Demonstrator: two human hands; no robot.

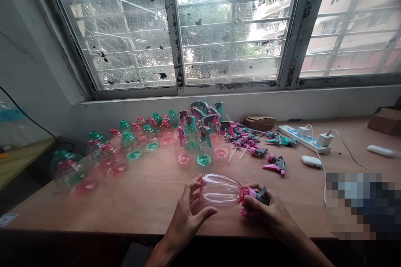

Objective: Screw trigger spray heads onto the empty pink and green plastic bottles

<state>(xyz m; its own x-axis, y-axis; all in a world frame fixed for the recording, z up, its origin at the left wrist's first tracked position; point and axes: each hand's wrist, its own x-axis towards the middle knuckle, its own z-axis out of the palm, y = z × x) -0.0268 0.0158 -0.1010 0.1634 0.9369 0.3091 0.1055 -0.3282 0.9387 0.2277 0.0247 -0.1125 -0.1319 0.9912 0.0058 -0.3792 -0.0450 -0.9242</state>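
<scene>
A clear pink spray bottle (pixel 221 190) lies sideways in the air above the near part of the table, its base to the left. My left hand (pixel 191 210) cups the base, fingers curled at its end and thumb stretched along below. At the neck, my right hand (pixel 261 206) is closed around the pink collar and the pink-and-grey spray head (pixel 262 196). Part of the trigger is hidden by my right fingers. Beyond my hands stand several bottles fitted with spray heads, among them a green one (pixel 204 150).
Several pink and green bottles without heads (pixel 112 160) stand at the left. Loose spray heads (pixel 275 164) with thin tubes lie right of centre. Behind them are a power strip (pixel 305 138) with plugged-in adapters, white cables and a flat cardboard piece (pixel 260 122). A window runs along the back.
</scene>
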